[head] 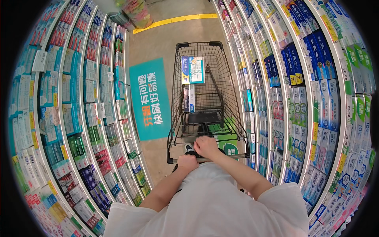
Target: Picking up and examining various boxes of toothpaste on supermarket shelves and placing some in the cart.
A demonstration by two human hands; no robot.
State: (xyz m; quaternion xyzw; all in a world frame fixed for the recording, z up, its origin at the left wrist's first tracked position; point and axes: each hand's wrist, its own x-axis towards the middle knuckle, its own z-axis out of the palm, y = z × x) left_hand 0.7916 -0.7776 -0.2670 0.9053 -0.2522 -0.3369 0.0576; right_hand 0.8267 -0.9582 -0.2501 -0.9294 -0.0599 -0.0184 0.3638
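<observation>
A black wire shopping cart (pixel 226 89) stands before me, its handlebar (pixel 237 156) close to my body. My left hand (pixel 188 162) is closed around the left part of that bar. Just beyond the bar, my right hand (pixel 205 146) is raised with its fingers curled; I see nothing held in it. Toward the cart's far left lies a teal, white and blue carton (pixel 194 70). Nearer to me, along the same side, are narrow toothpaste-type boxes, one white (pixel 192 97) and one dark (pixel 186 99).
Shelves of boxed toothpaste and toothbrushes line the left side (pixel 71 89) and right side (pixel 296 103). A teal floor sticker (pixel 151 99) bears writing, and a green one (pixel 229 142) lies partly under the cart. Yellow tape (pixel 177 19) crosses the floor ahead. My shoe (pixel 188 148) shows below.
</observation>
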